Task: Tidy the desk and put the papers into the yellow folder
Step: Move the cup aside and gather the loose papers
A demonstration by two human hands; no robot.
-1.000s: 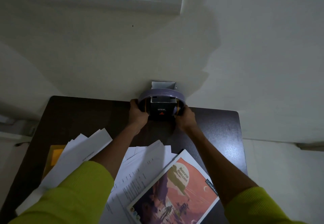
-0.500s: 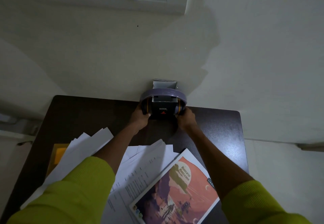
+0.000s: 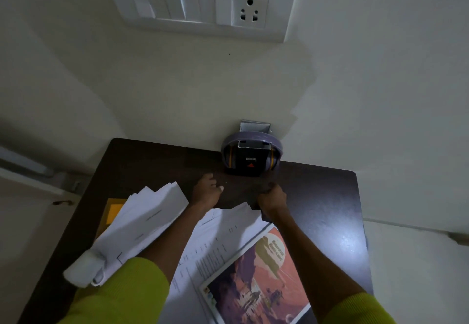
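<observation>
Loose white papers (image 3: 144,222) lie fanned across the dark desk (image 3: 317,196), more sheets (image 3: 223,237) under my forearms. A yellow folder (image 3: 111,212) peeks out beneath the left stack. My left hand (image 3: 206,191) hovers over the desk with fingers loosely curled, holding nothing. My right hand (image 3: 271,198) is curled at the top edge of the middle sheets; whether it grips one is unclear. Both hands are just in front of purple headphones (image 3: 251,138) draped over a black box (image 3: 250,162) at the desk's far edge, apart from it.
A magazine with an orange-pink cover (image 3: 258,273) lies on the papers near me. A white mug (image 3: 83,268) lies on its side at the left. The wall with a switch panel (image 3: 203,3) is right behind the desk.
Both hands have let go of the headphones and black box and pulled back toward me. The box and headphones stay against the wall. My head has tilted up.
</observation>
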